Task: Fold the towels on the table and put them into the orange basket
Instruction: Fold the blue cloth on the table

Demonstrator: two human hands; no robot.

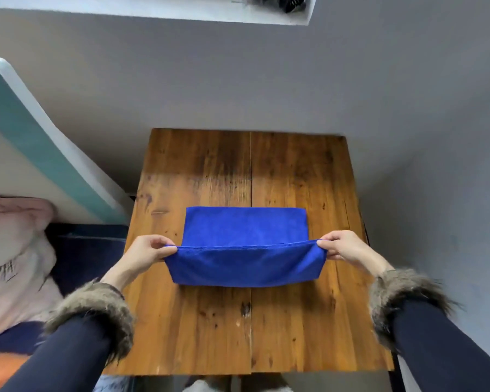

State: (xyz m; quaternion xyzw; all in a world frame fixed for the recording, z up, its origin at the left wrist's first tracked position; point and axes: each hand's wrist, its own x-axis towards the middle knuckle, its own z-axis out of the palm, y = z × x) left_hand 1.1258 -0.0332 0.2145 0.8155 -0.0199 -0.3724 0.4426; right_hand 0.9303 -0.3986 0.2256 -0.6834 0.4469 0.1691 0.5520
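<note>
A blue towel [245, 236] lies in the middle of the wooden table [249, 171]. Its near edge is lifted off the wood and stretched taut between my hands, with the far part flat on the table. My left hand [147, 250] pinches the near left corner. My right hand [343, 247] pinches the near right corner. An orange shape [0, 366] shows at the bottom left, partly hidden by my left sleeve; whether it is the basket I cannot tell.
A grey wall stands right behind the table. To the left are a white and teal board [40, 142], a pale pink cushion [14, 250] and dark blue fabric [85, 256]. A shelf [153, 9] runs overhead.
</note>
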